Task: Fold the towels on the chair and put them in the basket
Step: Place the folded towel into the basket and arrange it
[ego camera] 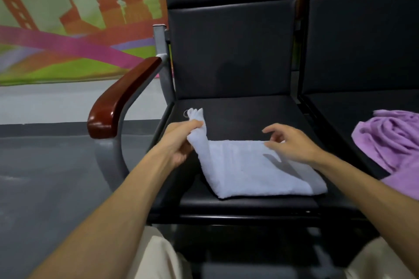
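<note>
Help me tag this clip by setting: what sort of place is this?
Probably a public waiting area or lobby, not a home: black padded seats joined in a row, a wood-capped metal armrest, and a printed skyline mural on the wall.

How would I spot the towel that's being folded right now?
Find the black chair with the reddish wooden armrest. On its seat lies a flat white towel, one corner pinched up by the left hand. The purple towel on the next seat is crumpled instead.
</note>
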Available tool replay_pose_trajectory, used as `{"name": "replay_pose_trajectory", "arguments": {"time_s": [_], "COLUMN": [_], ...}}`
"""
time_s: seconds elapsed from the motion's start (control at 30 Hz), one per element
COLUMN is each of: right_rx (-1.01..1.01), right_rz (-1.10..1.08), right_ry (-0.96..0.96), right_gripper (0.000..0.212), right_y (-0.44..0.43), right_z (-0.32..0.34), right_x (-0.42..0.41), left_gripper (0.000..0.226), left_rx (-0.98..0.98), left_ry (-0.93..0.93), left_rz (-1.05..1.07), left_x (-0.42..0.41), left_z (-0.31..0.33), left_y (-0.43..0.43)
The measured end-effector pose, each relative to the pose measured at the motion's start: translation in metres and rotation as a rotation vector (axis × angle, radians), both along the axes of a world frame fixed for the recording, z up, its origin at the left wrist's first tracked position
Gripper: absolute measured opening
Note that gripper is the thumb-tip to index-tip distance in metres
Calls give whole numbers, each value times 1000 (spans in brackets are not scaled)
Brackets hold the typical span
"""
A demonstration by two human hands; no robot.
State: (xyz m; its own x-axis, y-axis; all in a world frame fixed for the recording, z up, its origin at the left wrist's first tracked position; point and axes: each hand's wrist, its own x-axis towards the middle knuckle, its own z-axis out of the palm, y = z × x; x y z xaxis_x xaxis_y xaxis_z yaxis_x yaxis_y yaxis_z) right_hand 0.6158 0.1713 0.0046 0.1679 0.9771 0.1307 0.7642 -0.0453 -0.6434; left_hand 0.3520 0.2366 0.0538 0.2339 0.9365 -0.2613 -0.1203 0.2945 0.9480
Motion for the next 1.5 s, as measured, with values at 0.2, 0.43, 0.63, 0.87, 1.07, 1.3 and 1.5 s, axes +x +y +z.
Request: {"name": "replay_pose_trajectory", "arguments": {"time_s": [0.2,0.43,0.63,0.87,1.07,1.3,1.5], "right_rx": [-19,-80,-105,-113,-258,-325,-131], "right_rz": [-352,-298,-140,227,256,258,251], "right_ry": [191,154,-120,-120,-331,-383,-598], "right_gripper": [32,33,27,14,51,45,44], "right_y": [-23,-35,-44,-57,-46,-17,-3], "right_z": [-3,-8,0,18,8,-4,-13], "right_x": [63,84,79,52,41,19,10], "left_gripper": [29,7,28,28,32,20,39], "left_rx": [141,269,67,797,857,850,911], "left_ry": [58,413,458,852,1146,980,988], "left_rz": [-115,-386,-657,-467,-763,-796,-874], "left_x": [90,171,181,136,81,32,-1], "left_z": [12,-32,-40,-51,-51,-53,-62], "left_y": [-24,-54,-63,-21,-2,-6,3]}}
